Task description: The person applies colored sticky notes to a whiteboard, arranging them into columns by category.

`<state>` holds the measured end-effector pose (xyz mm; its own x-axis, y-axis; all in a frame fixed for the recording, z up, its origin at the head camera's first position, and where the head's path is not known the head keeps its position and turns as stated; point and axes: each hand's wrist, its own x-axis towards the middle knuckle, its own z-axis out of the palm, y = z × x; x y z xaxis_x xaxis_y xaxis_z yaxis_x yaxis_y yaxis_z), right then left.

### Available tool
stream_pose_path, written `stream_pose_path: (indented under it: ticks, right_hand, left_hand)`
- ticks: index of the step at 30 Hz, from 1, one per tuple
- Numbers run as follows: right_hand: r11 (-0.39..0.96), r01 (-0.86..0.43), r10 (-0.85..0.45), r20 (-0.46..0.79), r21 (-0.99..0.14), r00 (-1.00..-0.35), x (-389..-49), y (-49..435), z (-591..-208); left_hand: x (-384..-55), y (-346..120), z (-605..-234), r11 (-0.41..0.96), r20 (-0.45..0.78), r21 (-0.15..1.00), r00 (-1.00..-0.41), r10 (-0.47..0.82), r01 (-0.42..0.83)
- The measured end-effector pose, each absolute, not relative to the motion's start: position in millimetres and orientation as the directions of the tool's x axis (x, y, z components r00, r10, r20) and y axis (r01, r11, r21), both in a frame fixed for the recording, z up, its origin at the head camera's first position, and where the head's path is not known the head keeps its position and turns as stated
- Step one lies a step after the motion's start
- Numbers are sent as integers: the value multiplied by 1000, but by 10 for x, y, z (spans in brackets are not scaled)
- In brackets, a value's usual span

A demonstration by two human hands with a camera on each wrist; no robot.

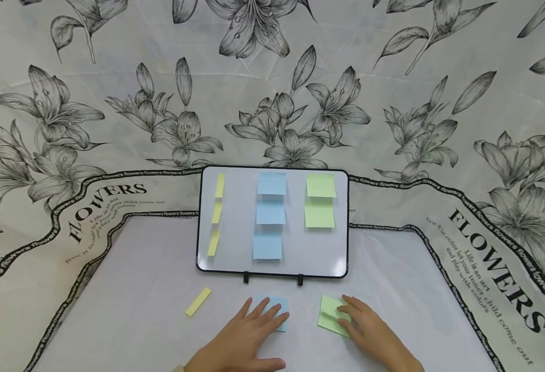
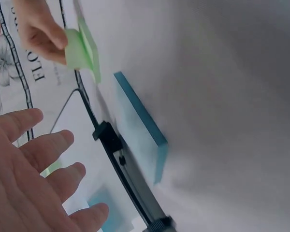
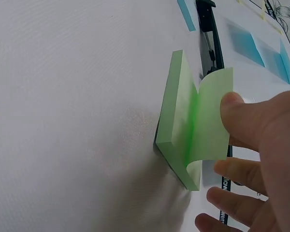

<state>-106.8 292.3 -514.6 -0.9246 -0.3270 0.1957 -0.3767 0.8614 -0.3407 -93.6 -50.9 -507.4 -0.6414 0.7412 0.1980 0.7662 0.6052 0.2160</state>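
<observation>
My right hand (image 1: 370, 328) pinches the top sheet of the green sticky note pad (image 3: 176, 121) between thumb and finger. That sheet (image 3: 212, 116) curls up from the pad and is still joined to it along one side. My left hand (image 1: 249, 333) hovers with spread fingers above the blue sticky note pad (image 2: 140, 130), holding nothing. In the left wrist view a gap shows between these fingers and the blue pad. Left of the blue pad, a narrow yellow sticky note pad (image 1: 198, 302) lies slanted on the table.
Behind the pads stands a black-framed whiteboard (image 1: 296, 248) on small black feet (image 1: 300, 280). It bears three yellow strips (image 1: 216, 212), three blue notes (image 1: 268, 245) and two green notes (image 1: 320, 214) in columns. A flower-printed cloth (image 1: 272, 103) hangs behind the white table surface (image 1: 128, 289).
</observation>
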Motion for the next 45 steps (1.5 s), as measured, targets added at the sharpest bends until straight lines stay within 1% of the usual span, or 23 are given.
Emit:
stream_pose_path:
  ticks: [2, 4, 10, 17, 22, 29, 32, 39, 42, 45]
  right_hand:
    - [855, -396, -330, 238, -335, -914, -1087, 2914, -5129]
    - [854, -402, -330, 254, -332, -909, -1110, 2903, -5113]
    - [873, -343, -289, 198, -347, -936, -1180, 2869, -5068]
    - [883, -304, -244, 205, -357, -948, -1255, 2826, -5033]
    - [892, -266, -219, 165, -366, -962, -1281, 2814, -5032]
    - [893, -169, -165, 48, -418, -985, -1278, 2825, -5028]
    - [886, -154, -159, 25, -438, -987, -1259, 2835, -5032]
    - [854, -190, -195, 41, -484, -980, -1183, 2870, -5047]
    - [856, -193, -200, 37, -479, -979, -1145, 2875, -5073]
    - [856, -235, -231, 65, -460, -971, -1104, 2888, -5120]
  left_hand:
    - [-959, -419, -5071, 584, 194, 209, -618, 762, 785]
    - [-979, -325, -5070, 567, 176, 200, -599, 781, 799]
    - [-1050, -29, -5101, 527, 118, 169, -548, 828, 833]
    - [-1148, 257, -5206, 489, 84, 193, -511, 855, 850]
    - [-1188, 397, -5292, 488, 63, 185, -506, 860, 853]
    - [-1230, 537, -5332, 493, -6, 191, -501, 865, 849]
    - [-1244, 573, -5331, 495, -34, 206, -499, 866, 844]
    - [-1253, 614, -5306, 495, -53, 194, -494, 868, 847]
    - [-1264, 616, -5291, 499, -57, 197, -498, 865, 844]
    - [-1270, 618, -5295, 507, -64, 215, -506, 860, 835]
